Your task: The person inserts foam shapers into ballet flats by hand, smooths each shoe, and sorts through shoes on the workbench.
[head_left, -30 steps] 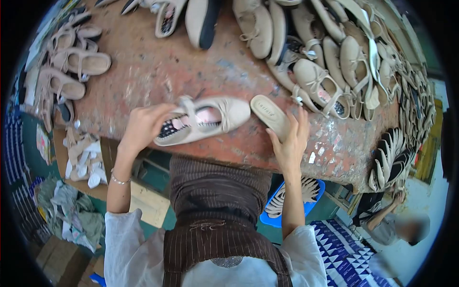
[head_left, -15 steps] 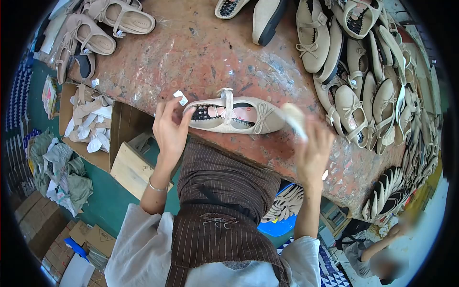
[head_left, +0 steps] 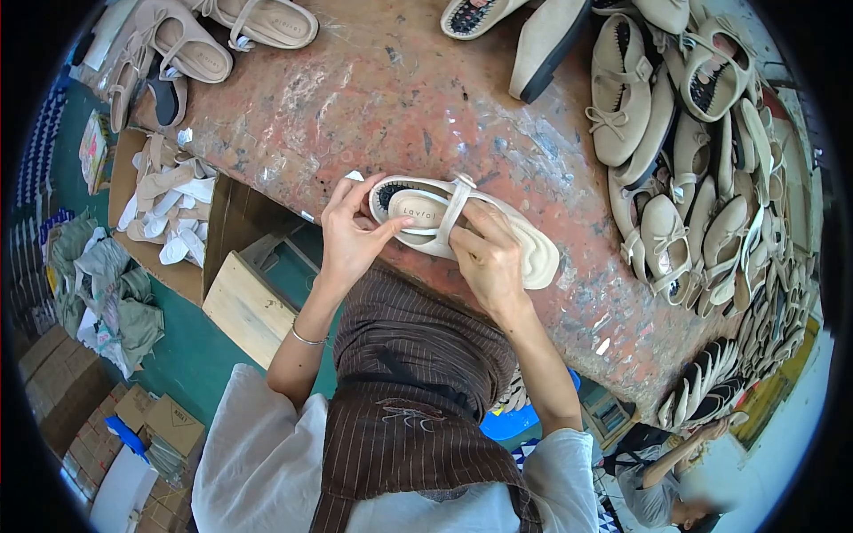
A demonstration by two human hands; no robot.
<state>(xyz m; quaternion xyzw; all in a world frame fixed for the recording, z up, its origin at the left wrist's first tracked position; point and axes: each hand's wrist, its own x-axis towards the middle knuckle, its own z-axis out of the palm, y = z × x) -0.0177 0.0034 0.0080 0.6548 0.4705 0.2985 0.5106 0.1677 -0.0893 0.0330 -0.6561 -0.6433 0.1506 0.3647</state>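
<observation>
The left hand (head_left: 353, 233), half closed, pinched the heel of the beige shoe (head_left: 524, 233), its thumb on the insole (head_left: 415, 210) and its fingers behind the rim. The right hand (head_left: 489, 253), half curled, had its fingers inside the opening, beside the strap (head_left: 453, 209). The shoe lay on the worktable (head_left: 355, 107), heel towards ten o'clock, toe towards four; piled shoes (head_left: 662, 235) sat at three.

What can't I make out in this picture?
All in the head view:
Far end of the cream padded insole: hidden by the shoe strap and right hand.
Right fingertips: hidden inside the beige flat shoe.
Co-worker's head: blurred.
Blue plastic tub: mostly hidden by the brown striped apron and right forearm.
Print on the brown cardboard box: too small.
</observation>
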